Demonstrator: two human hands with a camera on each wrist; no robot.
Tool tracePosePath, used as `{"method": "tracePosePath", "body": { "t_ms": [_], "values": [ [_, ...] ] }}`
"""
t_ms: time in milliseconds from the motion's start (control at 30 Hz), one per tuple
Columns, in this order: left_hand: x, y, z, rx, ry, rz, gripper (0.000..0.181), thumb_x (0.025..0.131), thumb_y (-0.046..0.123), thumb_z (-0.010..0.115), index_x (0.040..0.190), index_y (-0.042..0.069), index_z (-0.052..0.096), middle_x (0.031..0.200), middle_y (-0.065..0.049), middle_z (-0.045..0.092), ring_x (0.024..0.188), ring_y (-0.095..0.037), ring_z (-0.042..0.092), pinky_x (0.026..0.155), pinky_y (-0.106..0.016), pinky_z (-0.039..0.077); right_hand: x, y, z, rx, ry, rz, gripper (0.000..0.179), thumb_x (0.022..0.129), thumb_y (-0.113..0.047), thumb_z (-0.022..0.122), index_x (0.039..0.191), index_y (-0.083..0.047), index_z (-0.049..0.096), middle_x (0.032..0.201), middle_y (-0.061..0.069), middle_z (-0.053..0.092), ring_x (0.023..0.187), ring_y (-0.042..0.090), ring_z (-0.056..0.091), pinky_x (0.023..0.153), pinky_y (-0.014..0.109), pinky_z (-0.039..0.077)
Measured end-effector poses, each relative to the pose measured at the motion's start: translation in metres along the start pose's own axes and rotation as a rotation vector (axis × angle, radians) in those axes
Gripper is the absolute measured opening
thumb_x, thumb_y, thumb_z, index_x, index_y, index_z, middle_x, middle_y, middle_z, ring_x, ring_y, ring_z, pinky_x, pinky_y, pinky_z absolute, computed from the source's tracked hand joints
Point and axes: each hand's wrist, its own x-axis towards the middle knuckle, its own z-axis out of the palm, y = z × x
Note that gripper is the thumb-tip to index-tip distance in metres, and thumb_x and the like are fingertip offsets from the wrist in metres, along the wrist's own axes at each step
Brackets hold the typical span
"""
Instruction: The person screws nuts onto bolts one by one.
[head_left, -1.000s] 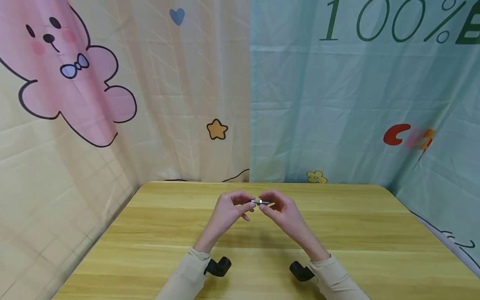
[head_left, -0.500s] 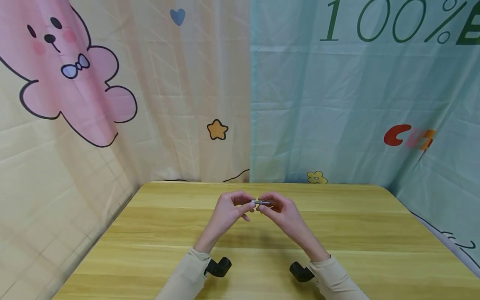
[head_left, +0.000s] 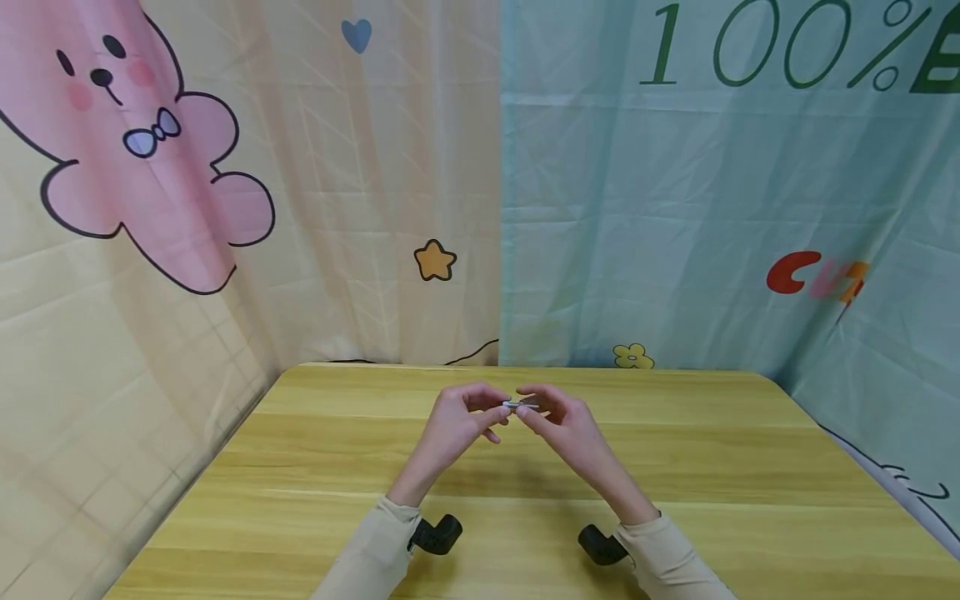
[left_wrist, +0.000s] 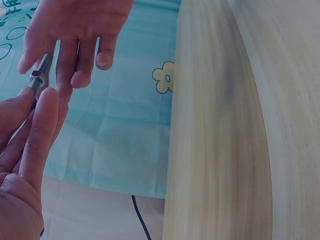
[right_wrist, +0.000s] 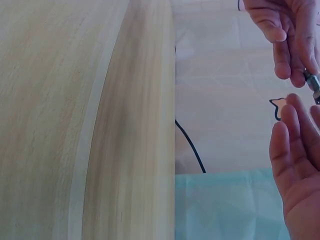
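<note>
A small metal bolt (head_left: pixel 530 406) with a nut (left_wrist: pixel 36 79) on its threaded shaft is held in the air above the table. My left hand (head_left: pixel 459 415) pinches one end of it between thumb and fingertips, hiding that end. Facing it, my right hand (head_left: pixel 561 417) has its thumb and fingers spread around the free threaded part, with the thumb tip right at the nut in the head view. The right index finger stands a little above the shaft there. In the right wrist view, the right fingers (right_wrist: pixel 295 135) are nearly straight beside the bolt.
Below the hands lies a wood-grain table (head_left: pixel 300 467). Printed curtains hang behind it, a beige curtain (head_left: pixel 337 208) on the left and a blue curtain (head_left: pixel 637 208) on the right. Each wrist carries a black camera mount (head_left: pixel 438 534) close over the tabletop.
The right index finger has lifted away from the nut and the right thumb has slid slightly left along it. The left hand has stayed in place with the bolt.
</note>
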Motion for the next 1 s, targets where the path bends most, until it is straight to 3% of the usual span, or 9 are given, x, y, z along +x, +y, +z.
{"method": "tracePosePath", "body": {
  "t_ms": [167, 333, 433, 600, 833, 1000],
  "values": [
    [-0.001, 0.0004, -0.0006, 0.003, 0.007, -0.007, 0.011, 0.091, -0.002, 0.068, 0.1, -0.005, 0.071, 0.088, -0.01, 0.071, 0.077, -0.019, 0.067, 0.063, -0.045, 0.061, 0.0003, 0.0024, 0.0001, 0.024, 0.014, -0.077, 0.03, 0.093, -0.011, 0.07, 0.122, -0.01, 0.062, 0.116, 0.011, 0.064, 0.108, 0.026, 0.061, 0.084, 0.036, 0.055],
    [-0.0011, 0.002, -0.0004, -0.007, 0.009, -0.002, 0.01, 0.09, -0.001, 0.068, 0.1, -0.005, 0.071, 0.089, -0.013, 0.071, 0.083, -0.033, 0.067, 0.065, -0.052, 0.06, 0.0008, 0.0031, -0.0003, 0.028, 0.009, -0.111, 0.024, 0.093, -0.012, 0.07, 0.116, -0.009, 0.064, 0.111, 0.007, 0.065, 0.102, 0.023, 0.062, 0.083, 0.033, 0.056],
    [-0.0011, 0.0026, -0.0003, -0.015, 0.004, -0.001, 0.011, 0.091, -0.001, 0.068, 0.1, -0.005, 0.071, 0.093, -0.02, 0.07, 0.085, -0.037, 0.067, 0.066, -0.054, 0.059, 0.0009, 0.0028, -0.0005, 0.03, 0.002, -0.107, 0.021, 0.093, -0.016, 0.07, 0.112, -0.01, 0.066, 0.108, 0.005, 0.066, 0.098, 0.022, 0.063, 0.083, 0.032, 0.057],
    [-0.0015, 0.0032, -0.0004, -0.017, 0.0, -0.005, 0.011, 0.091, -0.002, 0.067, 0.101, -0.006, 0.07, 0.096, -0.025, 0.069, 0.08, -0.025, 0.067, 0.066, -0.055, 0.059, 0.0006, 0.0029, -0.0012, 0.057, -0.023, -0.089, 0.021, 0.094, -0.018, 0.069, 0.112, -0.008, 0.066, 0.107, 0.009, 0.068, 0.098, 0.025, 0.066, 0.085, 0.031, 0.057],
    [-0.0011, 0.0025, -0.0008, -0.026, 0.001, -0.007, 0.011, 0.091, -0.002, 0.068, 0.101, -0.006, 0.07, 0.095, -0.025, 0.069, 0.089, -0.045, 0.065, 0.065, -0.051, 0.06, -0.0001, 0.0022, -0.0015, 0.071, -0.032, -0.028, 0.022, 0.096, -0.022, 0.067, 0.112, -0.008, 0.067, 0.099, 0.008, 0.07, 0.092, 0.03, 0.067, 0.081, 0.031, 0.058],
    [-0.0014, 0.0016, -0.0004, -0.015, -0.002, -0.008, 0.011, 0.091, -0.001, 0.068, 0.101, -0.005, 0.07, 0.097, -0.026, 0.069, 0.087, -0.04, 0.067, 0.064, -0.048, 0.061, 0.0005, 0.0027, 0.0002, 0.042, -0.019, -0.014, 0.023, 0.097, -0.029, 0.065, 0.105, -0.008, 0.069, 0.089, 0.005, 0.07, 0.084, 0.03, 0.066, 0.073, 0.035, 0.058]
  ]
}}
